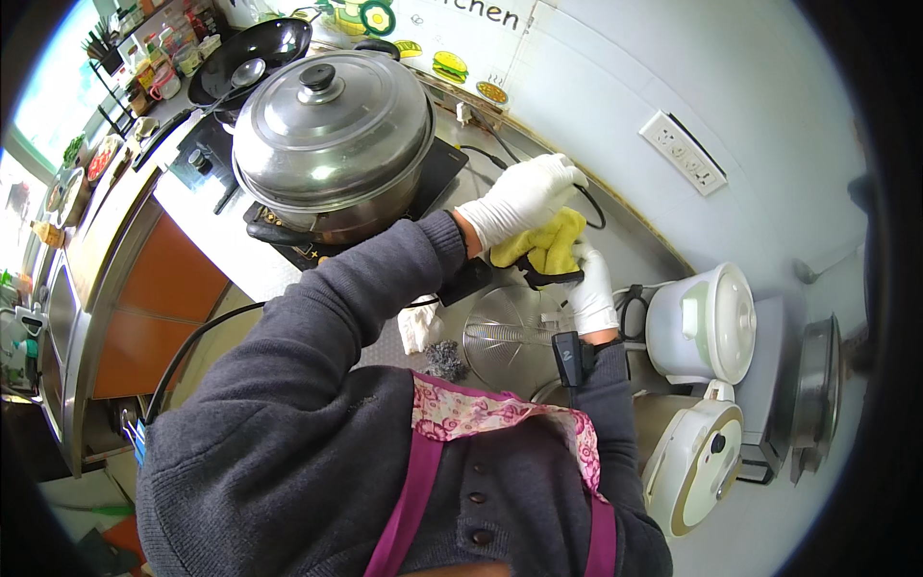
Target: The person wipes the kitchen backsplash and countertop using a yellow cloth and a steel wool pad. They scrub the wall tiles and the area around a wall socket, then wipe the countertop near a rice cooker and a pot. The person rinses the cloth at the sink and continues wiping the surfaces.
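Observation:
My left hand [526, 198], in a white glove, has its fingers closed on a black power cable [593, 209] by the wall. Just below it, my right hand [593, 288], also gloved in white, holds a yellow cloth [549, 241] with a dark edge. Part of the cloth hangs under my left wrist. A round wire rack [505, 335] lies on the counter below the cloth. Left of the rack are a crumpled white cloth [420, 326] and a grey scouring pad [445, 359].
A large lidded steel pot [335, 137] stands on a black induction cooktop [443, 169] at the upper left, near a black wok [277, 47]. To the right are a white rice cooker [674, 335] and an electric pressure cooker [696, 461]. A socket strip [681, 153] is on the wall.

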`<state>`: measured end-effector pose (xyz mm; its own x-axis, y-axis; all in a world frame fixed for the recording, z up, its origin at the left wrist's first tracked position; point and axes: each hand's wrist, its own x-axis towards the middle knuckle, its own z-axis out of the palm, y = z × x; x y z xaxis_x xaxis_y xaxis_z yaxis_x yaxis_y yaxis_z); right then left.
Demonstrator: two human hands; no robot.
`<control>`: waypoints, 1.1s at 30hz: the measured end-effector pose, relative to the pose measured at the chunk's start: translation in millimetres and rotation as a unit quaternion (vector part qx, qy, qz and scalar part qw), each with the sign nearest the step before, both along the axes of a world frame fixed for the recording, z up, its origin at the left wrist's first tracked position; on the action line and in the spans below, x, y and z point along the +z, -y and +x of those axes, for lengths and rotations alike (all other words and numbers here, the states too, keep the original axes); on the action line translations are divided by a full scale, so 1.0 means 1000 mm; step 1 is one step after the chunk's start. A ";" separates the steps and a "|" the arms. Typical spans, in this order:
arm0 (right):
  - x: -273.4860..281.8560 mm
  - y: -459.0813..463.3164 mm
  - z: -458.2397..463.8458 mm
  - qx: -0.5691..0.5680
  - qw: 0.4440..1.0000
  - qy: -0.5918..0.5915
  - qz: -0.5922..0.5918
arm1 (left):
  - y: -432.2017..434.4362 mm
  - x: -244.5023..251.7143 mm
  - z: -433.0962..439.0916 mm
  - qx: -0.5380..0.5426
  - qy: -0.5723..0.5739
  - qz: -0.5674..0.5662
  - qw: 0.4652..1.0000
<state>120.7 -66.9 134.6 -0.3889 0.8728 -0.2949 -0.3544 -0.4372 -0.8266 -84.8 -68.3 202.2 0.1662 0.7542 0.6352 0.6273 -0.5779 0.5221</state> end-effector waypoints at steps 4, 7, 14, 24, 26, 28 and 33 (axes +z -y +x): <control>-0.021 -0.006 0.042 -0.052 0.998 0.028 0.018 | 0.003 -0.003 -0.004 0.026 0.029 -0.035 0.999; -0.029 -0.011 0.072 -0.097 0.993 0.035 0.055 | 0.010 -0.005 -0.007 0.014 0.026 -0.037 0.999; -0.002 -0.021 0.102 -0.230 0.972 0.048 0.033 | 0.060 -0.034 -0.020 0.013 0.011 -0.102 0.995; 0.011 -0.032 0.097 -0.157 0.954 0.185 0.174 | 0.128 -0.088 -0.062 -0.032 -0.052 -0.268 0.961; 0.023 -0.027 0.105 -0.142 0.946 0.198 0.214 | 0.144 -0.086 -0.080 0.050 -0.047 -0.259 0.963; 0.038 -0.023 0.114 -0.145 0.947 0.204 0.201 | 0.162 -0.084 -0.095 0.107 -0.053 -0.266 0.956; 0.064 -0.007 0.118 -0.079 0.743 0.603 0.280 | 0.207 -0.093 -0.088 0.098 -0.092 -0.324 0.937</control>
<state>238.9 -60.0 198.1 -0.0160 0.9966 0.0804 0.7818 0.0626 -0.6204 -172.5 -275.6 109.3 0.0469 0.9989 0.0084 0.8019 -0.0427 0.5960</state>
